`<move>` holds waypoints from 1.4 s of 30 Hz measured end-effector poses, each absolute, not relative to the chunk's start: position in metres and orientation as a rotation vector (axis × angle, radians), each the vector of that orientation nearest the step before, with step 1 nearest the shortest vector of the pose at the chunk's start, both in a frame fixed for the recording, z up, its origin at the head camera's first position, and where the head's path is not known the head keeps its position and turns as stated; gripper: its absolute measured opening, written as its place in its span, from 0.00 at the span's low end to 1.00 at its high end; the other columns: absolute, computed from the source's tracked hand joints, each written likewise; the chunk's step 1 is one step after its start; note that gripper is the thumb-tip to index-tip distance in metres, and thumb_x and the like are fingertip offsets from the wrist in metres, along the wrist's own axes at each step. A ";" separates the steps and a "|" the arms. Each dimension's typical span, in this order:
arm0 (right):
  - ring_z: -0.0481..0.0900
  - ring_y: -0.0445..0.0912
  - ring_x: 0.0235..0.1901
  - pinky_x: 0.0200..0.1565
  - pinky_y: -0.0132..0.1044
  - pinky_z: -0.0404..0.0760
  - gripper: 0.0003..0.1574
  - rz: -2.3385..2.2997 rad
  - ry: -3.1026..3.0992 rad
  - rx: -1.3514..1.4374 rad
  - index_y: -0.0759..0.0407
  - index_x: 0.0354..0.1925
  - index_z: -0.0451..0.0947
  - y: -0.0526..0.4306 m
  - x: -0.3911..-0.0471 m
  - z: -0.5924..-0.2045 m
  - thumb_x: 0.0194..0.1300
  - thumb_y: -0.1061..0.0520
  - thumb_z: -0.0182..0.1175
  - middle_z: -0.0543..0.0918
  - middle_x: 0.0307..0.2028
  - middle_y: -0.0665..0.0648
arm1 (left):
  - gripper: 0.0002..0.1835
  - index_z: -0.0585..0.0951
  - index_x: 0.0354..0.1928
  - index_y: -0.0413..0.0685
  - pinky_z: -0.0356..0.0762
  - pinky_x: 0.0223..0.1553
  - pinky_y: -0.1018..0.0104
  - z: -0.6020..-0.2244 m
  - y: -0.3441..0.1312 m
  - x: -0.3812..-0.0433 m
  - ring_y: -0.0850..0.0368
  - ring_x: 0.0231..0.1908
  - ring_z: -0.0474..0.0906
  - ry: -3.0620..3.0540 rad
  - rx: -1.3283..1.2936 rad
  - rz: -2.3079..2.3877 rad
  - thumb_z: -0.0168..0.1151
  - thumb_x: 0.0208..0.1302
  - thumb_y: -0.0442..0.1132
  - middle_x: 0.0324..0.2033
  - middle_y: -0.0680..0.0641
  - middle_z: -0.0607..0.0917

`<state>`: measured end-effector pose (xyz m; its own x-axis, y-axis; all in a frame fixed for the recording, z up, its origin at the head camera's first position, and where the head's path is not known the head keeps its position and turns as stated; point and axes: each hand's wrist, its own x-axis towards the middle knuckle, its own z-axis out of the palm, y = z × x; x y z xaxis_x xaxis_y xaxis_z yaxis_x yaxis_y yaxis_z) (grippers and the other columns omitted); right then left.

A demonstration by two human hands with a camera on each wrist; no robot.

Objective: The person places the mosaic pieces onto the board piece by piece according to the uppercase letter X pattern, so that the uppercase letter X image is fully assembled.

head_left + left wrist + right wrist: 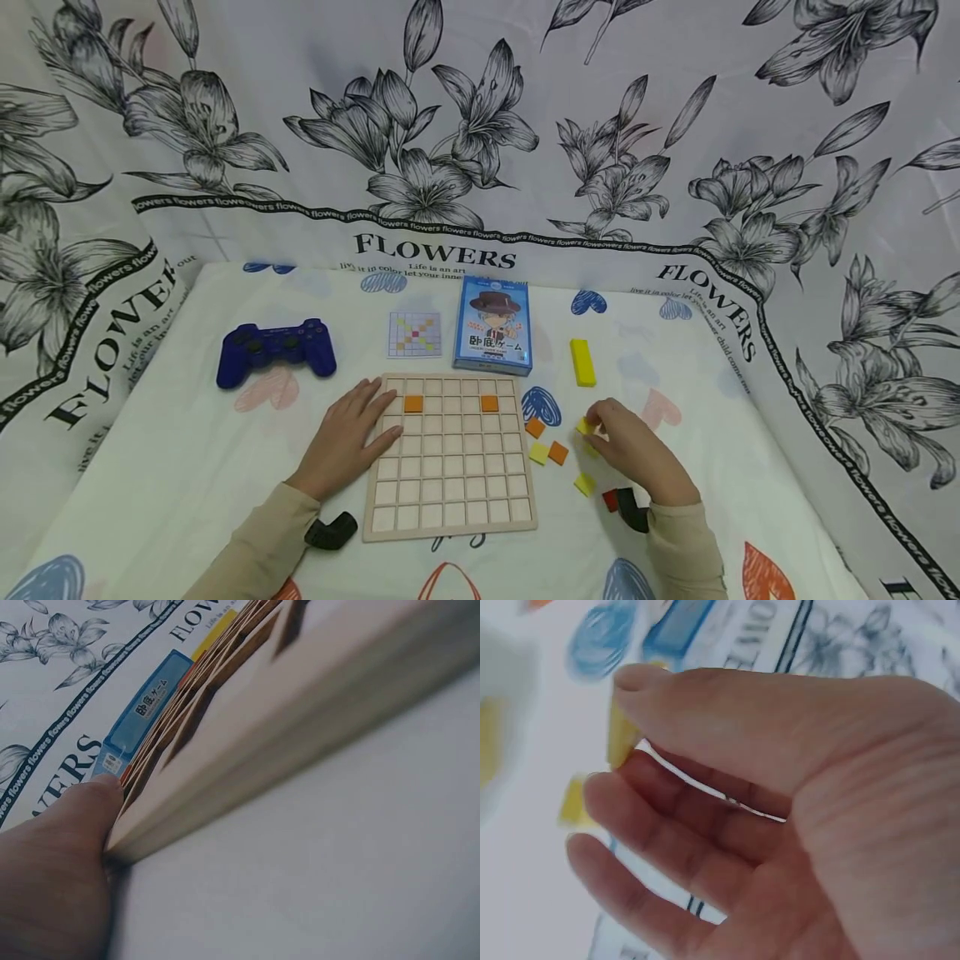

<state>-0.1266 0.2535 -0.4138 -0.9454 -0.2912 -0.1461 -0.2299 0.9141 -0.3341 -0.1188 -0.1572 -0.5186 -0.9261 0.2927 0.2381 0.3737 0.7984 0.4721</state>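
Note:
A wooden grid board (453, 530) lies flat on the cloth, with one orange tile (413, 404) in a cell at its upper left and another orange tile (490, 403) at its upper right. My left hand (348, 437) rests on the board's left edge, fingers extended; the left wrist view has the thumb (71, 817) by the rim. To the right of the board, my right hand (626, 442) pinches a yellow tile (620, 735) between thumb and fingertips. Near those fingers a second yellow tile (574, 802) lies on the cloth, partly hidden.
Loose yellow tiles (539, 453), orange tiles (558, 452) and a red tile (611, 500) lie right of the board. Behind it are a pattern card (415, 334), a blue box (492, 325) and a yellow bar (582, 362). A blue game controller (277, 352) sits at left.

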 end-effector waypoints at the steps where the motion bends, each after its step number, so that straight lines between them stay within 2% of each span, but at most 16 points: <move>1: 0.78 0.48 0.38 0.43 0.40 0.83 0.12 -0.460 2.887 -0.444 0.60 0.40 0.75 0.246 -0.130 -0.411 0.58 0.63 0.68 0.77 0.36 0.53 | 0.34 0.67 0.69 0.53 0.52 0.67 0.41 -0.518 -0.157 -0.119 0.42 0.71 0.52 -2.833 -0.529 -0.791 0.54 0.67 0.60 0.71 0.42 0.61; 4: 0.79 0.48 0.38 0.43 0.39 0.83 0.11 -0.422 2.886 -0.587 0.59 0.39 0.77 0.221 -0.138 -0.406 0.57 0.63 0.68 0.77 0.36 0.52 | 0.34 0.67 0.69 0.52 0.52 0.67 0.41 -0.517 -0.157 -0.119 0.42 0.71 0.52 -2.832 -0.531 -0.794 0.54 0.67 0.60 0.71 0.41 0.61; 8: 0.77 0.43 0.36 0.42 0.34 0.82 0.11 -0.379 2.860 -0.766 0.56 0.40 0.79 0.186 -0.147 -0.402 0.58 0.60 0.68 0.79 0.37 0.50 | 0.34 0.66 0.70 0.52 0.52 0.68 0.41 -0.515 -0.158 -0.120 0.42 0.71 0.51 -2.838 -0.539 -0.795 0.54 0.67 0.60 0.71 0.42 0.60; 16: 0.78 0.38 0.39 0.43 0.28 0.81 0.10 -0.377 2.756 -1.109 0.54 0.43 0.81 0.128 -0.160 -0.419 0.63 0.56 0.65 0.80 0.40 0.48 | 0.35 0.65 0.70 0.53 0.51 0.68 0.42 -0.515 -0.159 -0.120 0.43 0.72 0.51 -2.852 -0.540 -0.791 0.53 0.67 0.61 0.72 0.42 0.60; 23: 0.79 0.38 0.43 0.48 0.27 0.79 0.11 -0.412 2.679 -1.220 0.53 0.46 0.81 0.097 -0.166 -0.440 0.65 0.55 0.63 0.81 0.43 0.48 | 0.35 0.65 0.70 0.53 0.52 0.68 0.42 -0.516 -0.157 -0.121 0.44 0.72 0.51 -2.860 -0.528 -0.777 0.52 0.67 0.62 0.72 0.43 0.60; 32: 0.79 0.37 0.42 0.48 0.27 0.79 0.09 -0.336 2.708 -1.289 0.51 0.45 0.81 0.085 -0.171 -0.450 0.66 0.54 0.61 0.81 0.42 0.46 | 0.35 0.65 0.70 0.53 0.52 0.68 0.42 -0.513 -0.158 -0.121 0.44 0.72 0.51 -2.858 -0.527 -0.783 0.52 0.67 0.62 0.72 0.42 0.60; 42: 0.79 0.36 0.40 0.46 0.28 0.79 0.10 -0.315 2.686 -1.190 0.50 0.45 0.82 0.077 -0.168 -0.449 0.65 0.51 0.62 0.80 0.42 0.45 | 0.35 0.67 0.69 0.52 0.53 0.68 0.42 -0.512 -0.157 -0.118 0.43 0.71 0.52 -2.867 -0.506 -0.773 0.53 0.67 0.61 0.71 0.42 0.61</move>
